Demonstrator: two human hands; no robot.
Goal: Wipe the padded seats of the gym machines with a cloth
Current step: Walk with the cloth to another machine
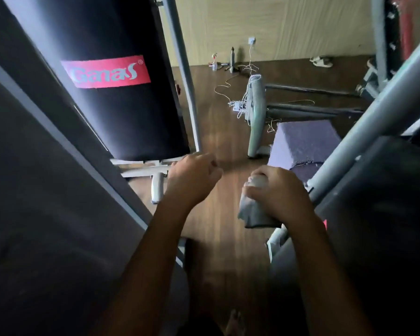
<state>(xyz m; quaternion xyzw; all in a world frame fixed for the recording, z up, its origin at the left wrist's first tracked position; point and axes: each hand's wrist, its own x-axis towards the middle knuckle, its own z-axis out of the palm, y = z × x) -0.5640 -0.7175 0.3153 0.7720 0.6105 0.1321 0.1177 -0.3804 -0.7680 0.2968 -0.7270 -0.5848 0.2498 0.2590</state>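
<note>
My right hand (278, 194) grips a crumpled grey-white cloth (252, 209) in mid-air over the wooden floor, beside a dark padded surface (383, 214) at the right. My left hand (193, 179) is held up with its fingers curled and holds nothing. It hangs just below the bottom edge of a black padded backrest (121, 112) that bears a red label. A large dark pad (46, 214) fills the left side of the view.
Grey metal frame tubes (374, 127) run diagonally at right, and another tube (187, 76) stands beside the backrest. A purple foam block (303, 141), a grey machine foot (255, 117) with white cables, and small items by the wall lie on the floor (223, 132).
</note>
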